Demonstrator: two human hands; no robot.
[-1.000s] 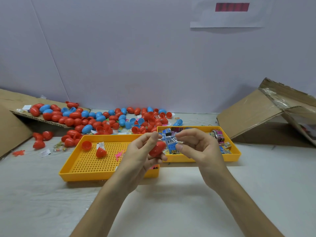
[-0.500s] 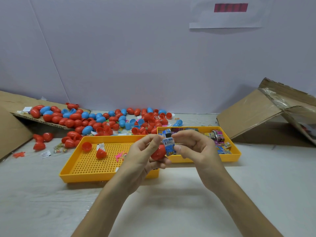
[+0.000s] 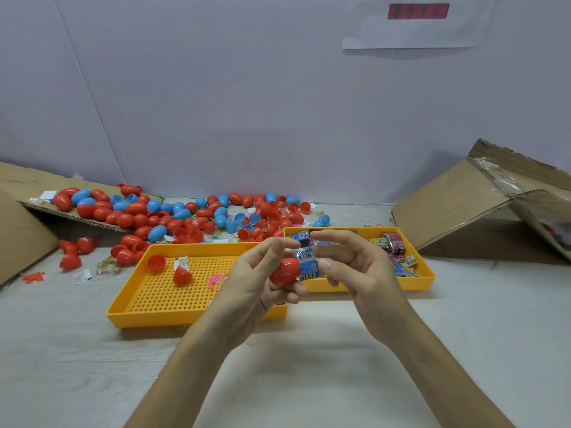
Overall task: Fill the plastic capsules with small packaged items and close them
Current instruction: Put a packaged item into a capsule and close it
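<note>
L hand point(image 3: 250, 285) grips red plastic capsule half point(image 3: 285, 271); R hand point(image 3: 355, 267) pinches small blue foil packet point(image 3: 307, 264) at its mouth, above yellow perforated plastic tray point(image 3: 160, 291).

Red capsule half point(image 3: 285, 271): smooth, glossy plastic. Packet point(image 3: 308, 264): shiny printed film, crinkled. Perforated yellow tray point(image 3: 173, 291) and second yellow tray point(image 3: 426, 278): smooth moulded plastic, semi-matt. Loose capsules point(image 3: 160, 216): glossy plastic. Boxes point(image 3: 457, 205): matt, rough corrugated cardboard. Tabletop point(image 3: 463, 335): matt, pale, faintly streaked.

halves tray point(image 3: 154, 320) left | packets tray point(image 3: 375, 285) right | capsule pile point(image 3: 173, 218) behind both
</note>
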